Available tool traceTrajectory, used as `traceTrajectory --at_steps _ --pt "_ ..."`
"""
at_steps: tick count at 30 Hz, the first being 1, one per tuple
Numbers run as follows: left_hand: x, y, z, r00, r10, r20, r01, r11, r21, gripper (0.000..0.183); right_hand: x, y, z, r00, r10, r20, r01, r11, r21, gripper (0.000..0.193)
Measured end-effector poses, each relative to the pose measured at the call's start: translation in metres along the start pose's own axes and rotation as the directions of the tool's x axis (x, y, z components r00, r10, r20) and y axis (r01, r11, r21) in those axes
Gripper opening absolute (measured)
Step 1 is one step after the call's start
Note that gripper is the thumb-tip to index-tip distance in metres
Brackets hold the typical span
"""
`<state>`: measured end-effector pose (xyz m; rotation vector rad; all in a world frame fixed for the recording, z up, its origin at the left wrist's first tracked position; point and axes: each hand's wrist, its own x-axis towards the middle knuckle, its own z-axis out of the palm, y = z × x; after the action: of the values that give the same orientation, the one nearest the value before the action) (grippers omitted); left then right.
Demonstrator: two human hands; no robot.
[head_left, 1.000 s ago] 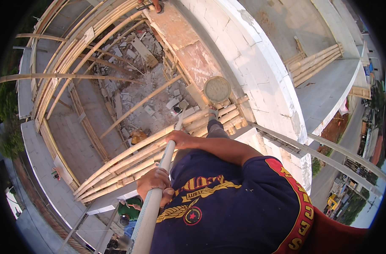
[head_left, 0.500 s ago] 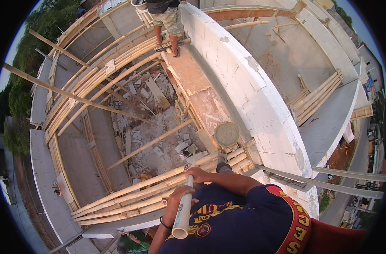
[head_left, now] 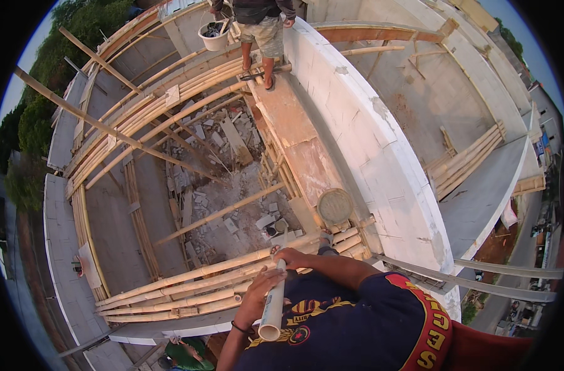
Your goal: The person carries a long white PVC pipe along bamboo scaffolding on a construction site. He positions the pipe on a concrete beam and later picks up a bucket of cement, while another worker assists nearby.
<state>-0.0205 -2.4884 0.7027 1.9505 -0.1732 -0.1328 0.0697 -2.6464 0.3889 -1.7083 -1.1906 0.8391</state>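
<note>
A pale grey plastic pipe slants in front of my chest, its open end toward the lower edge. My right hand is closed round the far end of the pipe. Lower down, my left hand lies against the pipe's side, fingers curled over it. A small object at the far end, by my right fingers, is too blurred to name. Beyond my hands are the bundled bamboo poles. A round tub of grey mortar stands on the plank walkway past my right hand.
A person stands on the walkway's far end, holding a white bucket. A white block wall runs along the right. Rubble lies in the deep opening below. Another person in green is at the lower left.
The view has shifted, bringing the far person's bucket further into sight. The pipe stands steeper, its open end slightly up and right. My left hand has slid up along the pipe.
</note>
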Motion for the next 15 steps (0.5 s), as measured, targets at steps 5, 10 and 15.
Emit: traceTrajectory --at_steps 5,10,15 --pt "0.017 -0.017 0.022 0.998 -0.061 0.033 0.068 0.935 -0.349 0.022 -0.006 0.008 -0.008 0.986 -0.086 -0.140 0.091 0.995 0.032 0.035" --pt "0.023 -0.055 0.056 0.996 0.061 -0.061 -0.079 0.935 -0.347 0.023 -0.026 0.012 -0.008 0.979 -0.078 -0.189 0.096 0.991 0.089 0.039" --pt "0.020 -0.083 0.073 0.994 0.032 -0.107 -0.064 0.948 -0.312 0.022 -0.033 0.014 -0.001 0.975 -0.067 -0.210 0.077 0.996 0.038 0.046"
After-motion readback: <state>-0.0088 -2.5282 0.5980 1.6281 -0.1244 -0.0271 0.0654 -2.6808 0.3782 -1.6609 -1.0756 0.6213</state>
